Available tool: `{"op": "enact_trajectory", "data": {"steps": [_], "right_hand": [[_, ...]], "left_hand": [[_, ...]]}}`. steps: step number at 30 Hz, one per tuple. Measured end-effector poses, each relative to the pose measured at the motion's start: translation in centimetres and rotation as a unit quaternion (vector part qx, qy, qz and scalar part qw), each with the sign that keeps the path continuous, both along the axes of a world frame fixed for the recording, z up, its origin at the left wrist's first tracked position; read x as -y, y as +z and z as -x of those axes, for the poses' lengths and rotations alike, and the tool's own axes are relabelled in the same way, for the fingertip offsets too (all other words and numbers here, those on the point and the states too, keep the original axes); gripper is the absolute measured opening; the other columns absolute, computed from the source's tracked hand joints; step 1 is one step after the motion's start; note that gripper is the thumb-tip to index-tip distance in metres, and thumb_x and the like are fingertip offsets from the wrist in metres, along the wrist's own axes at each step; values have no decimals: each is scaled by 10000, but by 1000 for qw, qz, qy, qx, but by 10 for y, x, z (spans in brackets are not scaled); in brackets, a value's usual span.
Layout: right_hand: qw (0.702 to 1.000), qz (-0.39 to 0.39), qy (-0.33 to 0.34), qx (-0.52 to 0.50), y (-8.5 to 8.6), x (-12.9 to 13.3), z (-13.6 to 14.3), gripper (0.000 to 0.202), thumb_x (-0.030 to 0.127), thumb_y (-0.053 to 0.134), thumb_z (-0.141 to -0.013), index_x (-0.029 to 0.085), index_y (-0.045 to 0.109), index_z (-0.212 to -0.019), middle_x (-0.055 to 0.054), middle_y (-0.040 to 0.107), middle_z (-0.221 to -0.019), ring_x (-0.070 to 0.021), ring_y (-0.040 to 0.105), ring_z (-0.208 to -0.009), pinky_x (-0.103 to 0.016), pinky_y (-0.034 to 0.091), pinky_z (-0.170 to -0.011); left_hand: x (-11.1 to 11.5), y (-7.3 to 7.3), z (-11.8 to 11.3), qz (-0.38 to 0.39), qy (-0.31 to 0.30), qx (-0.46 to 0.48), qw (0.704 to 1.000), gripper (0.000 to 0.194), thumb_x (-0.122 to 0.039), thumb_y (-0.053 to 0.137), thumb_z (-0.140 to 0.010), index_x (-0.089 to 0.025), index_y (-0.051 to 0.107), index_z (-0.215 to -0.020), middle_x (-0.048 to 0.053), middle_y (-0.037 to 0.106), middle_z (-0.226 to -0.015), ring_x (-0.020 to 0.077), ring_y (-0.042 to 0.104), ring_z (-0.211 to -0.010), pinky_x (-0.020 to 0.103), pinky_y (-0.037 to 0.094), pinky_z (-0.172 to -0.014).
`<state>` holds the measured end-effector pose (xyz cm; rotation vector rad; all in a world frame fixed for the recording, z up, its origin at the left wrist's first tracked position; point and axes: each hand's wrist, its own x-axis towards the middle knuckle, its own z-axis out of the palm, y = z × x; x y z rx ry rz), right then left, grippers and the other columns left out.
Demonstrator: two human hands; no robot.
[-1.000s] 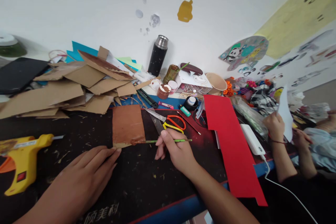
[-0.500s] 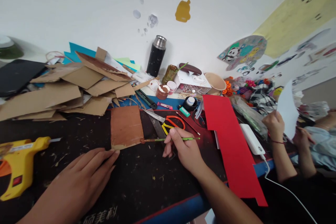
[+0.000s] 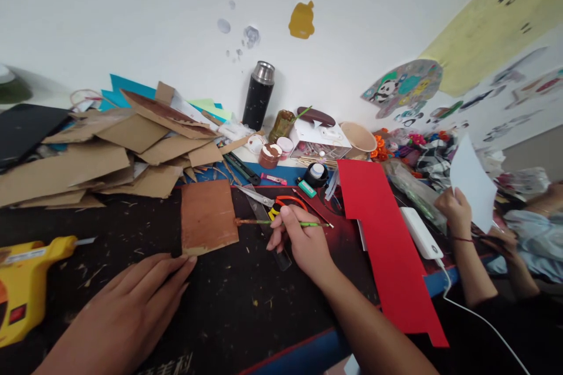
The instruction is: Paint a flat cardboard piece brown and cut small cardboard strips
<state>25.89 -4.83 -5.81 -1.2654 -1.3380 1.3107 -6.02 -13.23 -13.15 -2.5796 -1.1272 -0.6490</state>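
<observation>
A square of cardboard [image 3: 209, 214] lies on the dark mat, coated in brown paint except for a bare strip along its near edge. My left hand [image 3: 136, 299] rests flat with fingers stretched out, its fingertips touching the near left corner of that square. Pinched in my right hand [image 3: 301, 240] is a slim green paintbrush [image 3: 314, 224]. Its brown-stained tip meets the right edge of the square. Scissors [image 3: 288, 202] with red and yellow handles and a clear ruler [image 3: 281, 259] lie behind and under my right hand, partly hidden.
Cardboard scraps [image 3: 74, 167] pile up at the back left, above a yellow glue gun [image 3: 33, 275]. An open jar of brown paint [image 3: 270, 156] stands near a black thermos [image 3: 258, 96]. Red card [image 3: 378, 246] and a white power strip [image 3: 420, 233] lie rightward. Another person's hand [image 3: 457, 211] holds white paper.
The brush tip has moved slightly up along the square's right edge with my right hand. The view has shifted a little. The other person's white paper has tilted.
</observation>
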Motion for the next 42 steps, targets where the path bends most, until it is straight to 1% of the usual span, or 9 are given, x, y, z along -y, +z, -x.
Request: {"op": "enact_trajectory", "data": {"steps": [5, 9, 14, 19, 24, 31, 36, 39, 42], "right_hand": [[1000, -4, -1, 5, 1, -1, 0, 653, 823, 633, -1042, 202, 697, -850, -12, 700, -577, -164, 699, -507, -227, 529, -479], [1000, 1, 6, 2, 1, 2, 0, 645, 818, 647, -1039, 205, 693, -843, -2, 683, -556, -168, 706, -508, -221, 517, -475], [1000, 5, 17, 0, 3, 7, -3, 631, 799, 653, -1051, 211, 685, -824, 12, 658, -524, -164, 694, -481, -228, 516, -486], [999, 15, 28, 5, 4, 14, -6, 644, 800, 634, -1061, 203, 702, -830, -6, 683, -544, -170, 709, -498, -233, 525, -492], [999, 22, 31, -9, 5, 18, -3, 642, 798, 649, -1054, 204, 696, -817, 8, 653, -522, -170, 710, -495, -227, 511, -488], [999, 22, 44, -4, 3, 16, 12, 643, 808, 622, -1059, 205, 700, -848, -6, 687, -562, -169, 708, -510, -228, 513, -486], [997, 6, 81, -2, 0, 14, 24, 651, 810, 589, -1076, 205, 709, -867, -7, 707, -582, -150, 682, -508, -225, 523, -507], [997, 8, 72, 10, 1, 13, 16, 639, 799, 600, -1076, 207, 713, -861, -1, 697, -570, -156, 691, -510, -230, 525, -508], [998, 15, 48, 21, 3, 13, 2, 629, 790, 615, -1073, 209, 710, -852, 1, 686, -556, -170, 705, -512, -237, 525, -499]], "left_hand": [[2, -11, 4, 25, 6, 11, 1000, 469, -146, 413, -1085, -243, 806, -1322, 84, 843, -1270, 303, 736, -1155, 467, 559, -1044], [4, -15, 6, 34, 14, 18, 999, 490, -154, 414, -1084, -273, 810, -1348, 80, 838, -1302, 309, 735, -1180, 477, 574, -1060], [2, -9, 4, 36, 4, 24, 999, 455, -176, 445, -1087, -275, 825, -1317, 83, 849, -1279, 323, 748, -1156, 490, 586, -1021], [-1, -1, -1, 14, -1, 22, 1000, 431, -176, 446, -1097, -232, 838, -1269, 97, 854, -1232, 311, 749, -1127, 470, 583, -1013], [1, -2, -1, 37, 7, 32, 999, 467, -186, 419, -1103, -255, 834, -1307, 96, 850, -1249, 317, 748, -1166, 476, 598, -1038], [-1, 1, -4, 17, 14, 33, 999, 461, -246, 406, -1147, -221, 848, -1279, 112, 852, -1200, 309, 758, -1122, 462, 620, -1007], [-1, 1, -4, 43, 13, 41, 998, 455, -284, 420, -1158, -225, 849, -1297, 122, 853, -1222, 326, 768, -1131, 477, 625, -1007], [-1, 1, -4, 57, 9, 60, 997, 433, -301, 449, -1157, -233, 845, -1321, 122, 851, -1215, 326, 766, -1138, 473, 616, -1030], [0, 2, -4, 50, 9, 61, 997, 437, -261, 443, -1150, -238, 841, -1327, 115, 849, -1214, 322, 761, -1151, 469, 609, -1031]]}}
